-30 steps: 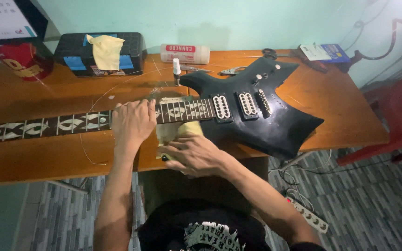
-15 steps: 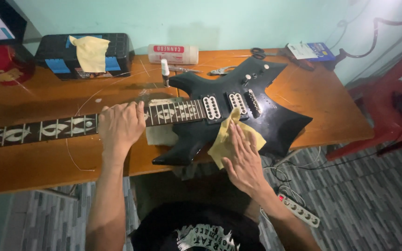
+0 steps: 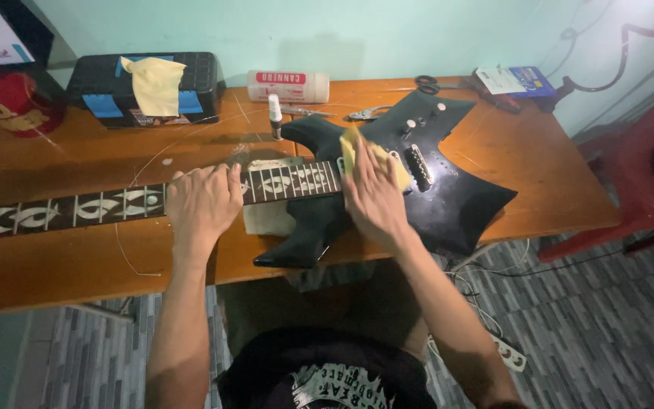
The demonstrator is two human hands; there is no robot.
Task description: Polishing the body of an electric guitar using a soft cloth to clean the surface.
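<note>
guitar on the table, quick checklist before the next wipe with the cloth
1. Neck steadied: left hand lies flat on the fretboard: ok.
2. Cloth under palm: right hand presses the yellow cloth on the black guitar body: ok.
3. Body supported: its lower horn overhangs the table edge: not ok.
4. Small bottle upright close by the upper horn: not ok, easy to knock.
5. Loose string curls over the table edge: not ok.
6. Knobs tight: cannot tell.

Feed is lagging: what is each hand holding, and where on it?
Left hand presses the guitar neck; right hand presses a yellow cloth flat on the black guitar body.
</note>
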